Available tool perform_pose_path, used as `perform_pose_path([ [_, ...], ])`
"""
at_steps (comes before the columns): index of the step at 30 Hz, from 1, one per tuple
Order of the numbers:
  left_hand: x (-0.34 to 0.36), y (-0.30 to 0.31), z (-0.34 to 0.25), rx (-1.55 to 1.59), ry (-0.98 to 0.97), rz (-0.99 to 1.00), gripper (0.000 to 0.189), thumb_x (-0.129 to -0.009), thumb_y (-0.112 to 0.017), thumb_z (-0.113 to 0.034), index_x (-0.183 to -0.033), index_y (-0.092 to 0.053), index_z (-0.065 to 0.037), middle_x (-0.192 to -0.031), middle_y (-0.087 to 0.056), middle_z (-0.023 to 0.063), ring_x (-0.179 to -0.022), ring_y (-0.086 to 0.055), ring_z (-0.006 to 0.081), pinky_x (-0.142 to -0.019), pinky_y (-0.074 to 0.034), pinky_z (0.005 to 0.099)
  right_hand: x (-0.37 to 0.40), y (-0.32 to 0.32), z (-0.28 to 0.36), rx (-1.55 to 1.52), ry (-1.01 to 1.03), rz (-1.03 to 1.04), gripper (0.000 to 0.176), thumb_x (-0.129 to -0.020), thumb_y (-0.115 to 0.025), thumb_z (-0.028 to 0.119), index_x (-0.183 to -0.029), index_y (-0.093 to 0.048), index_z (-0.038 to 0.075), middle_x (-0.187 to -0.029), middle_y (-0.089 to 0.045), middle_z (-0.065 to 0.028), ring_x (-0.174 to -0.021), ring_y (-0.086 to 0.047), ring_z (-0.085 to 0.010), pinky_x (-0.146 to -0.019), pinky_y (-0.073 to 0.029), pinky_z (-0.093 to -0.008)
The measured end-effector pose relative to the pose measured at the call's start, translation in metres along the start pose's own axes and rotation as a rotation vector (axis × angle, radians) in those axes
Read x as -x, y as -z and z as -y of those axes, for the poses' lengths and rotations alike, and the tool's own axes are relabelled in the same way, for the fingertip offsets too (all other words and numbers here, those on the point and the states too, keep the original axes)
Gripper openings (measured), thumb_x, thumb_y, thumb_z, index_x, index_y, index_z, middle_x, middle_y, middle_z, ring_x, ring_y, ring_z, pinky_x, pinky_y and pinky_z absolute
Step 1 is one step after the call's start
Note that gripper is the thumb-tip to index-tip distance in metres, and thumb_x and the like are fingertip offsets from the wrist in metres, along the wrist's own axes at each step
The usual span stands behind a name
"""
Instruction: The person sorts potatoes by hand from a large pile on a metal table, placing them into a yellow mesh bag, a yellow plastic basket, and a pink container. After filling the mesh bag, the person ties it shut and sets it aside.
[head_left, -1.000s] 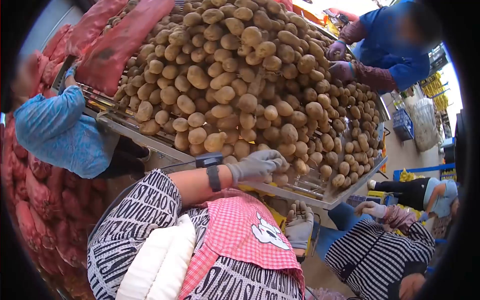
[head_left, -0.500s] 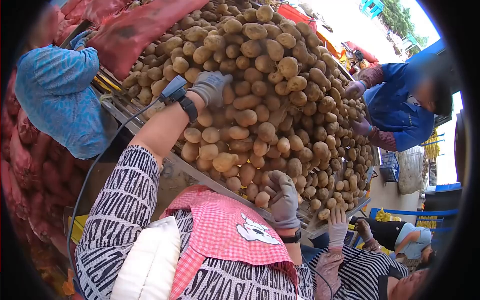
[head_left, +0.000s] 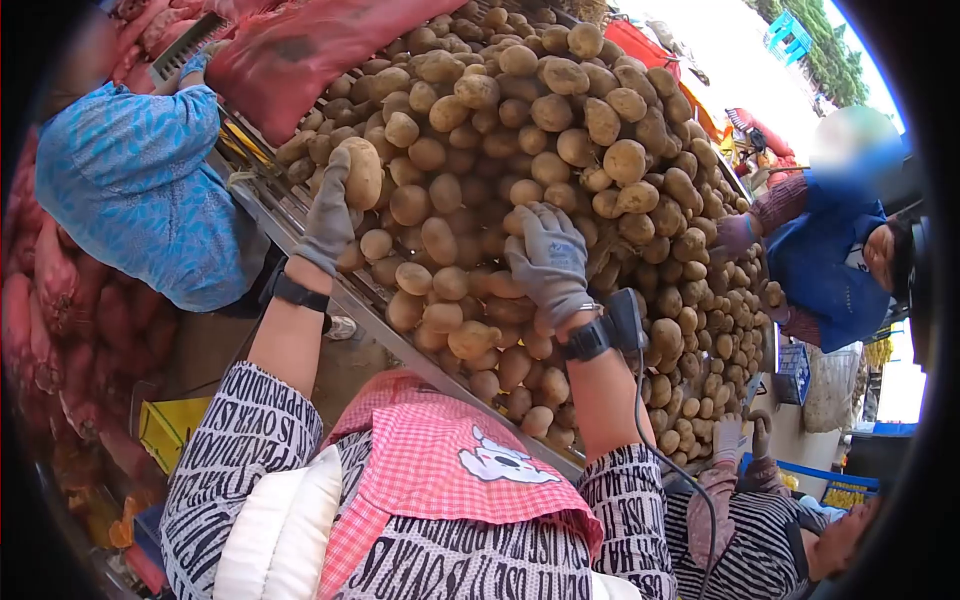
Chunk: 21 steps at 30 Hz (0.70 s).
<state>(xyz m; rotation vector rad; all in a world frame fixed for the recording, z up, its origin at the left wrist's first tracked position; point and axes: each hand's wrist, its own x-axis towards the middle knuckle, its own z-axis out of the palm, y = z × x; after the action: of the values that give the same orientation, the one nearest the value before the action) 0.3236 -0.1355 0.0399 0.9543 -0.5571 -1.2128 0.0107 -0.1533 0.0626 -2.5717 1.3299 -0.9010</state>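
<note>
My left hand (head_left: 328,222), in a grey work glove, is closed around the side of a large potato (head_left: 363,173) at the left edge of the heap. My right hand (head_left: 550,258), gloved too, lies palm down on the potato heap (head_left: 480,312) near its middle. Its fingers are stretched forward over the potatoes, and what lies under the palm is hidden. The potatoes are brown and loose, piled on a metal-edged sorting table (head_left: 375,325).
A person in a blue patterned smock (head_left: 140,190) stands at left beside red mesh sacks (head_left: 60,330). Opposite, a person in a blue jacket (head_left: 825,260) reaches into the heap. At lower right is a person in a striped top (head_left: 745,545). A yellow crate (head_left: 165,435) sits below left.
My left hand has drawn back leftward and now grips a potato. My right hand has moved forward from the table's near edge onto the heap.
</note>
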Motion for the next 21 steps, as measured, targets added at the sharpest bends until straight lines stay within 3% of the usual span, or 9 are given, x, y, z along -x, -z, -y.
perform_pose_path([
  [3,0.012,0.010,-0.001,-0.147,0.043,0.085,0.060,-0.099,-0.057,-0.049,-0.138,-0.054,-0.004,-0.128,-0.059,0.0050,-0.115,-0.059,0.0158,-0.100,-0.048,0.0306,-0.016,-0.007,0.008,0.400,-0.051,0.183,0.027,-0.079,-0.070,0.028,-0.101,-0.066,0.011,-0.103,-0.063,-0.0089,-0.103,-0.059,-0.0295,-0.083,-0.046,-0.0448],
  [7,0.013,-0.017,0.022,-0.459,0.080,0.170,0.059,-0.096,-0.058,-0.052,-0.133,-0.060,-0.006,-0.129,-0.060,0.0085,-0.126,-0.051,0.0200,-0.106,-0.043,0.0352,-0.035,-0.005,0.008,0.506,-0.062,0.393,0.029,-0.079,-0.070,0.030,-0.102,-0.069,0.012,-0.106,-0.064,-0.0076,-0.104,-0.060,-0.0282,-0.084,-0.046,-0.0438],
  [9,0.000,-0.026,0.043,-1.152,0.027,0.293,0.061,-0.090,-0.062,-0.058,-0.125,-0.066,-0.009,-0.131,-0.058,0.0157,-0.136,-0.041,0.0281,-0.110,-0.038,0.0390,-0.037,0.003,0.010,0.507,-0.044,0.432,0.028,-0.080,-0.069,0.030,-0.102,-0.069,0.013,-0.106,-0.065,-0.0081,-0.104,-0.060,-0.0276,-0.084,-0.046,-0.0434],
  [11,0.002,-0.032,0.052,-1.162,-0.027,0.216,0.062,-0.087,-0.064,-0.061,-0.123,-0.068,-0.010,-0.133,-0.055,0.0183,-0.137,-0.038,0.0318,-0.111,-0.037,0.0401,-0.030,0.008,0.010,0.510,-0.036,0.476,0.026,-0.081,-0.069,0.029,-0.102,-0.068,0.013,-0.107,-0.065,-0.0086,-0.104,-0.060,-0.0270,-0.085,-0.046,-0.0430],
  [13,0.011,-0.048,0.058,-1.337,-0.173,0.114,0.063,-0.083,-0.069,-0.060,-0.118,-0.069,-0.009,-0.137,-0.048,0.0214,-0.133,-0.039,0.0370,-0.111,-0.035,0.0414,-0.017,0.009,0.007,0.471,0.000,0.360,0.028,-0.083,-0.068,0.031,-0.105,-0.066,0.014,-0.108,-0.065,-0.0098,-0.106,-0.063,-0.0280,-0.082,-0.049,-0.0449],
  [17,0.033,-0.059,0.097,-1.301,-0.408,-0.049,0.058,-0.088,-0.066,-0.057,-0.116,-0.069,-0.006,-0.134,-0.051,0.0169,-0.127,-0.046,0.0307,-0.107,-0.040,0.0398,-0.023,0.010,0.002,0.368,-0.236,0.584,0.039,-0.085,-0.068,0.034,-0.117,-0.060,0.013,-0.118,-0.063,-0.0119,-0.108,-0.066,-0.0325,-0.080,-0.055,-0.0492],
  [19,0.036,-0.065,0.107,-0.332,-0.021,0.032,0.056,-0.093,-0.063,-0.054,-0.121,-0.065,-0.005,-0.131,-0.053,0.0115,-0.118,-0.052,0.0223,-0.102,-0.044,0.0367,-0.019,0.020,-0.002,0.379,-0.297,0.604,0.048,-0.082,-0.070,0.037,-0.122,-0.057,0.014,-0.123,-0.059,-0.0127,-0.111,-0.063,-0.0333,-0.083,-0.054,-0.0489],
  [20,0.031,-0.056,0.105,-0.330,-0.020,0.048,0.056,-0.093,-0.063,-0.054,-0.121,-0.065,-0.005,-0.131,-0.053,0.0115,-0.118,-0.052,0.0223,-0.102,-0.044,0.0367,-0.015,0.023,-0.006,0.391,-0.344,0.641,0.056,-0.079,-0.072,0.040,-0.127,-0.055,0.015,-0.128,-0.056,-0.0135,-0.115,-0.061,-0.0341,-0.087,-0.052,-0.0486],
  [21,0.028,-0.044,0.087,-0.200,-0.016,0.409,0.057,-0.095,-0.060,-0.054,-0.125,-0.063,-0.006,-0.132,-0.053,0.0095,-0.117,-0.053,0.0199,-0.101,-0.045,0.0356,-0.010,0.031,-0.003,0.384,-0.360,0.621,0.059,-0.079,-0.073,0.041,-0.129,-0.054,0.016,-0.129,-0.056,-0.0138,-0.116,-0.060,-0.0342,-0.089,-0.052,-0.0489],
])
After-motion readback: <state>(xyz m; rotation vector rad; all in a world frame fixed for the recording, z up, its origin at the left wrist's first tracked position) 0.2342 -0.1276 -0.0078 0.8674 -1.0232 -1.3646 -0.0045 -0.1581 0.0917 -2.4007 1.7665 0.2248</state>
